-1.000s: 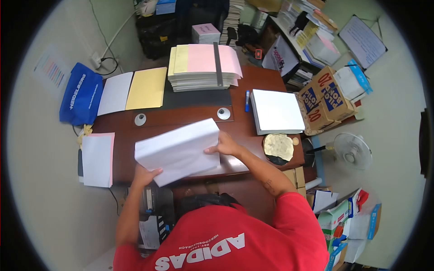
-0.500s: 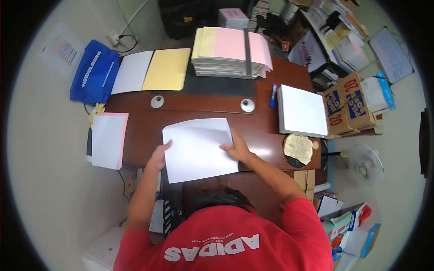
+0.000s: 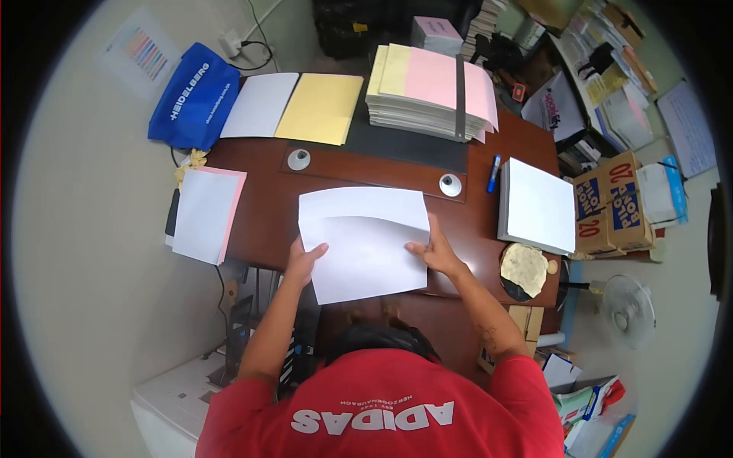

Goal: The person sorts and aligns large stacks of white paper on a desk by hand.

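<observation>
Several sheets of white paper (image 3: 366, 256) are held up over the near edge of the desk, with a bend across their upper part. My left hand (image 3: 305, 259) grips their left side, thumb on top. On the right side my right hand (image 3: 434, 248) pinches them the same way, its thumb lying on the top sheet. The fingers beneath the paper are hidden. Beyond the sheets, two round silver-coloured fittings (image 3: 298, 159) sit in the desk top.
A banded pink-and-yellow paper stack (image 3: 416, 95) stands at the back of the desk (image 3: 263, 191). White paper (image 3: 538, 206) is piled at right beside a blue marker (image 3: 494, 174). Left are a blue bag (image 3: 195, 99), yellow sheets (image 3: 321, 108) and white-and-pink sheets (image 3: 206, 214). A fan (image 3: 628, 311) stands far right.
The view has shifted, so the desk things appear further right. The held sheets are turned more level and now show a bend across the top; both hands keep their grip.
</observation>
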`<state>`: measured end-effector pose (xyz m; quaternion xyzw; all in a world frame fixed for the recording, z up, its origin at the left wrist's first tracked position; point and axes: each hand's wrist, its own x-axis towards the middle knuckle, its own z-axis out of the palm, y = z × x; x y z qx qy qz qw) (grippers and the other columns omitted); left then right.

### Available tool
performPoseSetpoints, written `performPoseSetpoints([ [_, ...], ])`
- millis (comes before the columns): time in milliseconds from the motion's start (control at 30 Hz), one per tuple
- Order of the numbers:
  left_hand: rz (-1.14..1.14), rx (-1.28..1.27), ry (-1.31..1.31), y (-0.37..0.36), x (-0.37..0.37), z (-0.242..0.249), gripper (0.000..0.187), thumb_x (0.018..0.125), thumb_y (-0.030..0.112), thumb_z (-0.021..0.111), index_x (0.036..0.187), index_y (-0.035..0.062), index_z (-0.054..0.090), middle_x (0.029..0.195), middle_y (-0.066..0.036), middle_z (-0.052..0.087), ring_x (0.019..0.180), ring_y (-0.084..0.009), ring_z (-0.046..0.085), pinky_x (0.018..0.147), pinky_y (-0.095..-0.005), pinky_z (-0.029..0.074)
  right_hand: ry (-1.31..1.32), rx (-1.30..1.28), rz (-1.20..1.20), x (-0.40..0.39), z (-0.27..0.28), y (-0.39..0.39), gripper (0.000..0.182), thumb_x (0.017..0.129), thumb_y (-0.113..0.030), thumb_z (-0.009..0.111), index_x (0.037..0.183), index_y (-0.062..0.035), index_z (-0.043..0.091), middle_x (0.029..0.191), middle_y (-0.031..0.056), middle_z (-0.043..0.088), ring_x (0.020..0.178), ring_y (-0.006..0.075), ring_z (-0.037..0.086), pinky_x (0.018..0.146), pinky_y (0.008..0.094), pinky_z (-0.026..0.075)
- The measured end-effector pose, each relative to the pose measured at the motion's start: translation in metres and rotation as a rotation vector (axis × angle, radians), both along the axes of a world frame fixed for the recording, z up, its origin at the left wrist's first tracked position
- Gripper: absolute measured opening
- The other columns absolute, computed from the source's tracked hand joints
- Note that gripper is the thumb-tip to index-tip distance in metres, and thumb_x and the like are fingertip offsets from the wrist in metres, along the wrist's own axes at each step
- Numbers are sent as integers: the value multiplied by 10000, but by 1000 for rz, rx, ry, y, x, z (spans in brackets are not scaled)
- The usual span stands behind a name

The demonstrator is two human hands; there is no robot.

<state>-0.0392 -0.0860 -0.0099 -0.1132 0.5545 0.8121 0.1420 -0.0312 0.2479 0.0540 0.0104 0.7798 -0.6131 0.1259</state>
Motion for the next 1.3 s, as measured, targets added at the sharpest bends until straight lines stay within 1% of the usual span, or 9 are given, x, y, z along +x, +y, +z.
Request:
performPoseSetpoints([
  [300,-234,3,-108,-4,-26,8,558,865,100,707,1336,-42,445,1226,-147,588,1136,-243,571,966,-387,465,-775,-533,-101,-22,-29,13,559,842,-139,719,1266,145,489,1182,242,617,1064,325,635,943,380,510],
  [433,-335,164,-487,-17,2,30,561,988,305,541,1410,-23,370,1345,-136,524,1250,-268,500,1041,-406,411,-689,-326,-118,7,-14,6,569,830,-155,738,1261,123,491,1159,231,625,1046,290,634,911,371,517],
  [667,-176,-60,-423,-13,28,4,444,947,179,610,1305,-52,484,1247,-171,588,1111,-284,594,968,-389,465,445,531,-12,48,-41,-2,706,770,-204,789,1333,12,421,1109,246,635,1009,390,629,901,445,489],
  [700,-114,-222,-299,-9,31,2,429,928,139,630,1288,-56,499,1225,-176,600,1083,-287,610,950,-385,475,447,524,-10,39,-29,-2,706,770,-204,789,1333,12,421,1109,246,635,1009,390,629,901,445,489],
  [767,-119,-311,-176,-4,40,4,448,891,105,659,1280,-51,501,1205,-170,612,1070,-278,615,933,-378,480,-458,-274,-188,17,-6,-2,628,823,-152,741,1332,56,437,1173,208,623,1046,298,626,941,392,482],
  [900,-166,-835,348,6,35,12,460,867,112,688,1266,-37,513,1172,-139,620,1045,-235,609,904,-365,492,-347,-156,-87,7,-24,8,560,834,-46,705,1312,103,454,1170,229,625,991,295,655,890,378,522],
  [1000,-69,-70,-177,-1,27,3,452,897,101,675,1284,-45,491,1205,-145,602,1048,-240,610,911,-373,502,313,159,63,27,-32,9,567,827,-47,714,1317,76,457,1180,225,622,998,286,651,870,360,531],
  [1133,-88,-137,-171,1,23,5,455,883,125,694,1261,-54,516,1178,-150,616,1056,-238,611,920,-359,490,314,228,9,17,-28,0,563,837,-53,704,1327,54,449,1168,219,629,978,282,658,842,359,541],
  [1300,-142,-762,145,16,6,28,628,771,227,787,1237,-82,500,1122,-235,641,1058,-337,636,911,-396,502,-666,-74,-67,-34,1,-2,490,876,-174,680,1254,96,523,1104,206,651,957,269,666,814,362,543],
])
